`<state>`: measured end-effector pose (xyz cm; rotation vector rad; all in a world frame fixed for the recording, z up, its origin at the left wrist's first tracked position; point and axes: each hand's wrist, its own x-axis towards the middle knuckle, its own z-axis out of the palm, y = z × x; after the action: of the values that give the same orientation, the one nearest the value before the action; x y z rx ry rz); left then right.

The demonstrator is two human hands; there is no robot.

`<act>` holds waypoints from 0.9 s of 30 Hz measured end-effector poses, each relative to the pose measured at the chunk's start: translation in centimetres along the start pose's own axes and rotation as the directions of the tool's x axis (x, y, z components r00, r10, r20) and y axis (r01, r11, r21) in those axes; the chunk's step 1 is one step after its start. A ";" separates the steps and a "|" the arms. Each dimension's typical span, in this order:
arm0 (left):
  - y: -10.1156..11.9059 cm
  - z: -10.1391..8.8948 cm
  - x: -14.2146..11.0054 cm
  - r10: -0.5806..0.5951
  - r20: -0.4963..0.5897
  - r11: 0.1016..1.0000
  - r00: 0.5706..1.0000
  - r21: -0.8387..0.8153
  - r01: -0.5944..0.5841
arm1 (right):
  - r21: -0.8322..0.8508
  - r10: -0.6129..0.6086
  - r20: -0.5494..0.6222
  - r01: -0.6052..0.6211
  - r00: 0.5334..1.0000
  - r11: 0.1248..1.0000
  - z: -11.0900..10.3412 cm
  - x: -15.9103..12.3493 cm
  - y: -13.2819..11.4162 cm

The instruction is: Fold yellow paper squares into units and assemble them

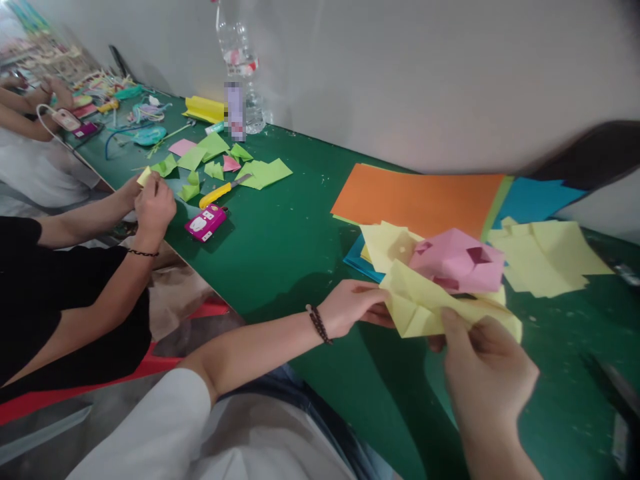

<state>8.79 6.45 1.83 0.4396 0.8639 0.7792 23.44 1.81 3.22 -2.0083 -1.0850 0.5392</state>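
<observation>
Between my two hands is a creased sheet of yellow paper (417,307), held above the green table. My left hand (353,308) grips its left corner, with the fingertips partly behind the sheet. My right hand (487,367) pinches the lower edge, thumb in front and fingers curled behind. Just beyond the sheet sits a folded pink paper shape (453,260) with dark openings. Loose yellow sheets (387,243) lie to its left, and a stack of yellow paper (550,257) lies to its right.
Orange sheets (420,197) and blue paper (540,200) lie by the wall. On the left, a co-worker's hands (155,200) hold a small yellow piece near a yellow utility knife (217,195), green paper scraps (265,173) and a purple box (206,223). A plastic bottle (245,67) stands behind.
</observation>
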 end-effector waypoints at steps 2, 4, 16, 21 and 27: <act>0.0 0.0 0.0 -0.004 -0.005 1.000 1.000 0.002 0.004 | -0.012 -0.012 -0.005 0.012 1.000 1.000 0.0 -0.2 -0.3; 0.0 0.1 0.0 -0.008 -0.012 1.000 1.000 0.008 0.009 | -0.013 -0.021 -0.012 0.020 1.000 1.000 0.1 -0.3 -0.4; 0.1 0.4 -0.1 -0.011 -0.049 0.998 0.999 0.066 0.015 | -0.162 -0.296 -0.061 0.283 0.953 0.945 0.4 0.1 1.4; -0.1 0.2 0.1 -0.005 -0.031 0.997 1.000 0.081 0.008 | -0.258 -0.519 -0.062 0.489 0.852 0.833 0.5 -0.1 1.6; 0.0 0.1 0.0 -0.001 -0.025 0.997 1.000 0.078 0.003 | -0.308 -0.603 -0.057 0.561 0.795 0.769 0.4 -0.1 2.0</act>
<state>8.91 6.47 1.86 0.4990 0.9201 0.7516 24.14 1.24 1.39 -1.7528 -1.6682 -0.1064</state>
